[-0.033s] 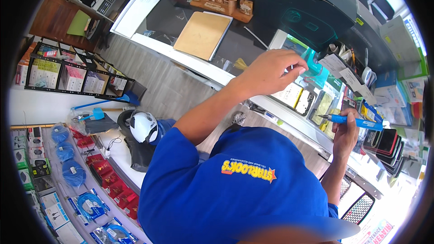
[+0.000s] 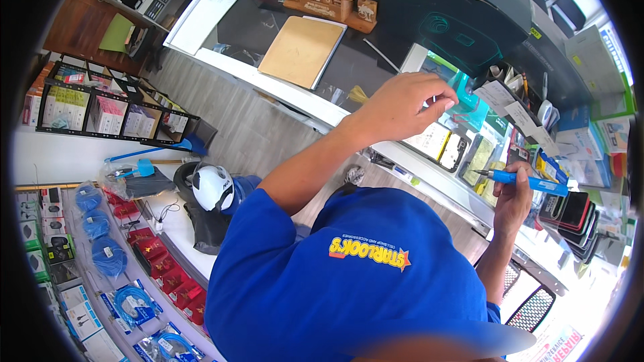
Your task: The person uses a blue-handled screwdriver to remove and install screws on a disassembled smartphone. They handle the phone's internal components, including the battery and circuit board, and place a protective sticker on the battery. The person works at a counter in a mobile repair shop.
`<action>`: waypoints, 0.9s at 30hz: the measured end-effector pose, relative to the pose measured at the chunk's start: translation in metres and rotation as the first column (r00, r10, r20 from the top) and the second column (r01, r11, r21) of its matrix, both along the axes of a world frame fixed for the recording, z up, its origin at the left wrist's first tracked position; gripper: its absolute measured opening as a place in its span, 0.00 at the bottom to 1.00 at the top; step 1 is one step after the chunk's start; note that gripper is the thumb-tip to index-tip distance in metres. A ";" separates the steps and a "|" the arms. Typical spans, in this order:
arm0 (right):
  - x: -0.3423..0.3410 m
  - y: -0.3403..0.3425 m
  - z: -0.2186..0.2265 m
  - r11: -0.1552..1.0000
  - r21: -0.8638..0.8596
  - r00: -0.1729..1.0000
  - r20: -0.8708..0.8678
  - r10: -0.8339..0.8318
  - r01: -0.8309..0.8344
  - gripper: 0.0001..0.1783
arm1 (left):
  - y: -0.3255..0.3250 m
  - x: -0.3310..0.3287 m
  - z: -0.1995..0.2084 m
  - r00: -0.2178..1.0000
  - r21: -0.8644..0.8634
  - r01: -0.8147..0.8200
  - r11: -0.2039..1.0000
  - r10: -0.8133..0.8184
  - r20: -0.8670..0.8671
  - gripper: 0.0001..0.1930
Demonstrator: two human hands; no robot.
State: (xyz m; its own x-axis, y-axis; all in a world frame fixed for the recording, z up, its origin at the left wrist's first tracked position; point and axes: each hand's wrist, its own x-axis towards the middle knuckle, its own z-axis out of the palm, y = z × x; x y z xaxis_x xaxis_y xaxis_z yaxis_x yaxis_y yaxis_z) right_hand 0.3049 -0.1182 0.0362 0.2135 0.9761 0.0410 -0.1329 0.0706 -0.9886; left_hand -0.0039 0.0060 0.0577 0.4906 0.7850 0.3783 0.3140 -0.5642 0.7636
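Observation:
Over the near edge of the glass-topped counter (image 2: 439,184), my left hand (image 2: 409,107) is held with fingers curled and thumb and forefinger pinched together. A small pale bit shows at the pinch, too small to name. To the right, my right hand (image 2: 513,201) is closed round a blue pen-shaped tool (image 2: 537,183), its thin dark metal tip pointing left. Phone backs or cases (image 2: 455,149) lie in or under the glass below the tool and my left hand. A teal package (image 2: 469,110) lies just beyond the left hand's fingertips.
A brown notebook (image 2: 302,50) and wooden calendar stand (image 2: 322,1) are on the counter, beside a large black box (image 2: 456,13). An organizer with pens (image 2: 513,94) and stacked phones (image 2: 578,218) are at right. A white helmet (image 2: 213,188) and accessory racks (image 2: 111,255) are at left.

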 end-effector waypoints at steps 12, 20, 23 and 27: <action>-0.028 -0.011 -0.022 0.959 0.019 0.957 -0.079 -0.279 0.281 0.22 | 0.029 -0.032 0.004 0.968 -0.074 -0.250 0.965 0.251 -0.001 0.08; -0.025 -0.013 -0.043 0.886 -0.053 0.871 -0.165 -0.463 0.461 0.21 | 0.049 -0.121 -0.005 0.777 0.065 -0.628 0.775 0.630 -0.007 0.11; -0.021 -0.011 -0.044 0.894 -0.019 0.881 -0.165 -0.444 0.447 0.23 | 0.073 -0.200 -0.012 0.584 0.205 -0.788 0.580 0.810 -0.045 0.12; -0.022 -0.010 -0.042 0.880 -0.029 0.873 -0.111 -0.474 0.474 0.24 | 0.130 -0.280 -0.036 0.469 0.516 -0.679 0.523 0.849 -0.244 0.10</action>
